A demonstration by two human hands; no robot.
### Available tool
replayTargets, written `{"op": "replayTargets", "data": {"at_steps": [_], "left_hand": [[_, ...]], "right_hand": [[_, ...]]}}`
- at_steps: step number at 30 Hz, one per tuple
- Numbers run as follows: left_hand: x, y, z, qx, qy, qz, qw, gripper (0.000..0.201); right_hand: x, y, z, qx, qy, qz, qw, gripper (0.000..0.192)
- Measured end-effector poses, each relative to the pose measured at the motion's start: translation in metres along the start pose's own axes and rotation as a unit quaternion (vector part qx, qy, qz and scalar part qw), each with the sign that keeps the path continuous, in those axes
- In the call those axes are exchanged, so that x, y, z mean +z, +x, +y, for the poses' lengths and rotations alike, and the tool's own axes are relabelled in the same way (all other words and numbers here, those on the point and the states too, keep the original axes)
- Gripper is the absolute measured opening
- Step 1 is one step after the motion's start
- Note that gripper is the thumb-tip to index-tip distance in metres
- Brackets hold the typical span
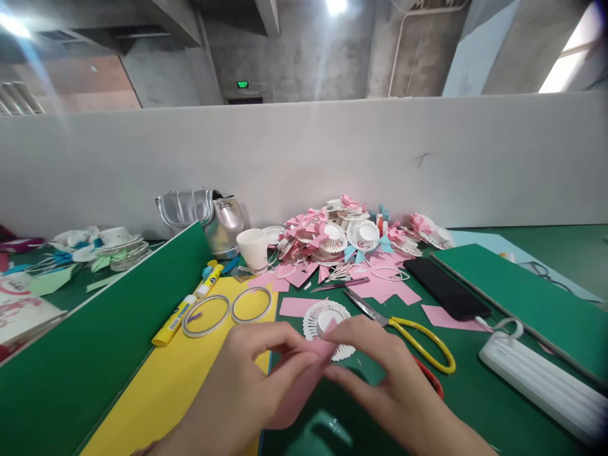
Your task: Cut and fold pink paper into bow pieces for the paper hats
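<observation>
Your left hand (270,367) and right hand (384,367) both pinch the pink paper (298,394) between thumb and fingers, just on the near side of the white frilled disc (327,308). It looks light, thin and easily creased, so hold its edges gently.

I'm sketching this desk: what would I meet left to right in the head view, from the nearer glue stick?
Nearer yellow glue stick, left tape roll, left hand, held pink paper, right hand, black phone, white device.
</observation>
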State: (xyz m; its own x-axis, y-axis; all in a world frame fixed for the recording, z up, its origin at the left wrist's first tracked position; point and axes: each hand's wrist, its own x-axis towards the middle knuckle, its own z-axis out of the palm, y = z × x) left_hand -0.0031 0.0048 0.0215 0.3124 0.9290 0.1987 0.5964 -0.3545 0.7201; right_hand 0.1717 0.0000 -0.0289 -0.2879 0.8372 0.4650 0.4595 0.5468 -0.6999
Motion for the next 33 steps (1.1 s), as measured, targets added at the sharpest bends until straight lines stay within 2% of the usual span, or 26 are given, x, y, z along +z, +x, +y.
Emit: {"op": "replayTargets", "data": {"at_steps": [1, 3, 6, 9, 11, 13, 16, 20, 24, 26, 28, 31, 32, 33], "left_hand": [[0.005, 0.004, 0.003, -0.017, -0.047, 0.003, 0.999, 0.009], [0.015, 0.011, 0.004, -0.042, -0.135, 0.000, 0.990, 0.006], [0.023, 0.016, 0.002, -0.069, -0.211, -0.026, 0.975, 0.006], [0.023, 0.020, 0.000, -0.088, -0.218, -0.029, 0.972, 0.012], [0.021, 0.024, -0.004, -0.092, -0.197, 0.007, 0.976, 0.012], [0.020, 0.029, -0.012, -0.086, -0.167, 0.066, 0.980, 0.011], [0.020, 0.037, -0.027, -0.070, -0.130, 0.135, 0.980, 0.012], [0.020, 0.045, -0.044, -0.076, -0.141, 0.143, 0.977, 0.014], [0.012, 0.047, -0.060, -0.089, -0.215, 0.152, 0.960, 0.022], [0.009, 0.044, -0.064, -0.084, -0.257, 0.129, 0.954, 0.029], [0.013, 0.040, -0.063, -0.084, -0.309, 0.073, 0.945, 0.034], [0.034, 0.032, -0.048, -0.084, -0.391, -0.093, 0.912, 0.034], [0.043, 0.031, -0.041, -0.083, -0.420, -0.137, 0.893, 0.031], [0.052, 0.030, -0.035, -0.083, -0.449, -0.155, 0.876, 0.031]], "right_hand": [[-0.002, 0.001, -0.003, 0.023, 0.000, 0.010, 1.000, 0.006], [-0.007, 0.002, -0.006, 0.092, 0.016, 0.004, 0.996, 0.013], [-0.015, 0.002, -0.006, 0.185, 0.056, -0.043, 0.980, 0.017], [-0.021, 0.002, -0.001, 0.225, 0.077, -0.072, 0.969, 0.017], [-0.025, 0.001, 0.006, 0.242, 0.098, -0.089, 0.961, 0.015], [-0.028, -0.001, 0.017, 0.263, 0.121, -0.099, 0.952, 0.016], [-0.032, -0.002, 0.035, 0.282, 0.167, -0.074, 0.942, 0.023], [-0.034, -0.001, 0.046, 0.290, 0.216, -0.027, 0.932, 0.026], [-0.037, -0.001, 0.048, 0.315, 0.221, 0.023, 0.923, 0.026], [-0.036, -0.002, 0.049, 0.331, 0.259, 0.051, 0.906, 0.027], [-0.031, -0.005, 0.048, 0.338, 0.334, 0.070, 0.877, 0.028], [-0.008, -0.013, 0.042, 0.340, 0.448, 0.035, 0.826, 0.027], [0.002, -0.015, 0.039, 0.341, 0.464, 0.012, 0.817, 0.027], [0.012, -0.018, 0.037, 0.340, 0.469, -0.005, 0.815, 0.026]]}}
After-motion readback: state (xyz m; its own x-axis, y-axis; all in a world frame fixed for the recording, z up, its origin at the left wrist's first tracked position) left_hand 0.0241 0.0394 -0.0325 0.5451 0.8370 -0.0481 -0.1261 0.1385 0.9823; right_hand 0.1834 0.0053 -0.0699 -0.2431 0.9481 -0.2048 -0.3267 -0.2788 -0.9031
